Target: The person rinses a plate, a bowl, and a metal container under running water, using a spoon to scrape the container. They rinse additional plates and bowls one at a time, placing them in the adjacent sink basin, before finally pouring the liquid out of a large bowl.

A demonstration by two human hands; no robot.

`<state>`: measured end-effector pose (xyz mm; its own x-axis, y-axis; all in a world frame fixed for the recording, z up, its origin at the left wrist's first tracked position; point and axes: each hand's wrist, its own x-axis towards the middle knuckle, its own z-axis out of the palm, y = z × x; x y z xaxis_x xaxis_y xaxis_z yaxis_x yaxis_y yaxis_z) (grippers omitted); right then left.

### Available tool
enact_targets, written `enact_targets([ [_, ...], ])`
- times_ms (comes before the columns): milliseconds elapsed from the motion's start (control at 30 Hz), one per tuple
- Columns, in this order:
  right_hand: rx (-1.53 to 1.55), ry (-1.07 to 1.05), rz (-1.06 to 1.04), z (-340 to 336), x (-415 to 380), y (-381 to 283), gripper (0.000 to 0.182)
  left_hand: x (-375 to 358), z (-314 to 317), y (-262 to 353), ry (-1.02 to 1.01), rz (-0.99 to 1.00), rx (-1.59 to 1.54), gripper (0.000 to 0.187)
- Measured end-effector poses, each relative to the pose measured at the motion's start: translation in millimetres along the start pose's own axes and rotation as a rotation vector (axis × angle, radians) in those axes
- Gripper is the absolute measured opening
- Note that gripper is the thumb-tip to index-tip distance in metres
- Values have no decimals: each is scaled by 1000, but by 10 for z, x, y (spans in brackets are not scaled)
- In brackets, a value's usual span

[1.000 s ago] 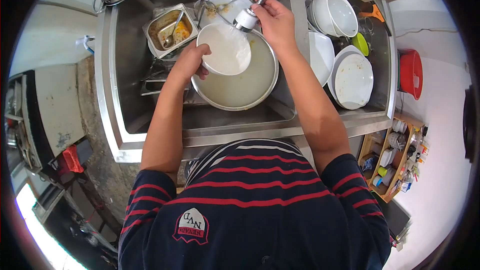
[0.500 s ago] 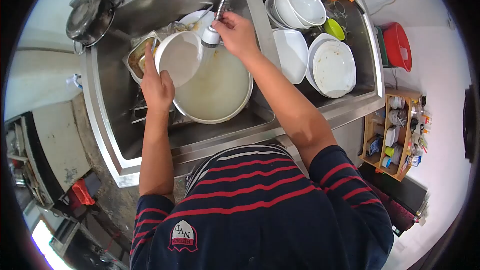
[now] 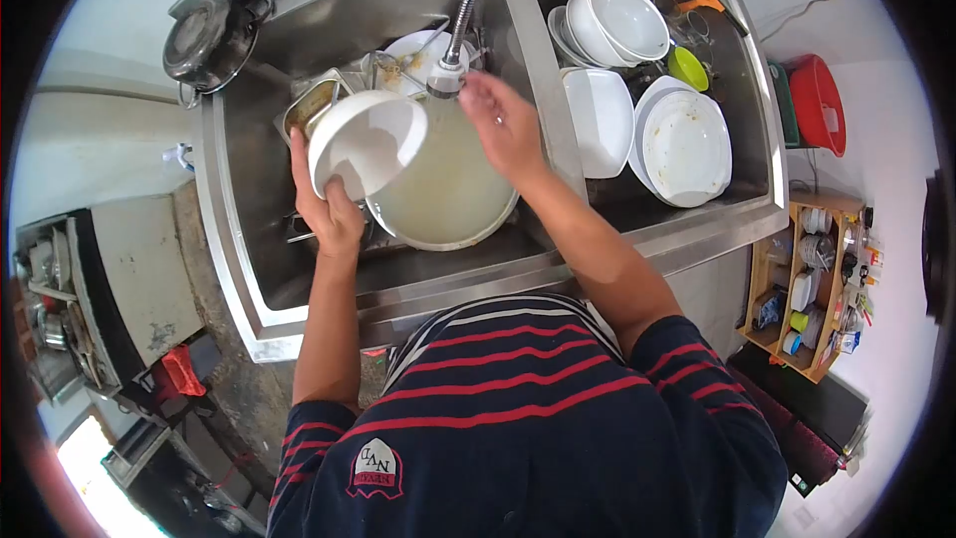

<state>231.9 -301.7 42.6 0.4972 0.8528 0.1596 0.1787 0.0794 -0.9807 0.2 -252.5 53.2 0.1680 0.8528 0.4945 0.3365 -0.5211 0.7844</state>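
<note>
In my left hand (image 3: 334,214) is a white bowl (image 3: 370,144), gripped by its side and tilted with its mouth toward the right. My right hand (image 3: 505,132) is just right of the sprayer faucet head (image 3: 445,80), its fingers partly spread, slightly blurred and holding nothing. Below both hands a large round basin (image 3: 448,242) of cloudy water sits in the left sink. A white plate with food scraps (image 3: 408,48) and a metal tray (image 3: 317,100) lie behind the bowl, partly covered by it.
The right sink holds stacked white bowls (image 3: 625,25), a square white dish (image 3: 600,125), a stained plate (image 3: 687,147) and a green cup (image 3: 687,68). A dark pot (image 3: 209,40) stands on the left rim. A steel divider (image 3: 543,70) separates the sinks.
My right hand has let go of the sprayer head and moved slightly right and down. The bowl has tipped over further in my left hand. The whole view has shifted slightly.
</note>
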Motion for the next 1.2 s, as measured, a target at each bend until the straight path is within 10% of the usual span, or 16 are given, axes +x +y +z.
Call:
enact_targets([
  [367, -256, -221, -55, -279, -396, -38, 26, -96, 286, 40, -283, 193, -90, 53],
  [667, -40, 471, 157, -1293, 156, -91, 15, 23, 403, 327, -348, 152, -225, 63],
  [767, -71, 534, 255, -1830, 598, -219, 21, -32, 381, 131, -285, -85, -239, 36],
  [1200, -204, 490, 725, -2593, 1451, 500, 23, 44, 351, -199, -300, -399, -106, 24],
])
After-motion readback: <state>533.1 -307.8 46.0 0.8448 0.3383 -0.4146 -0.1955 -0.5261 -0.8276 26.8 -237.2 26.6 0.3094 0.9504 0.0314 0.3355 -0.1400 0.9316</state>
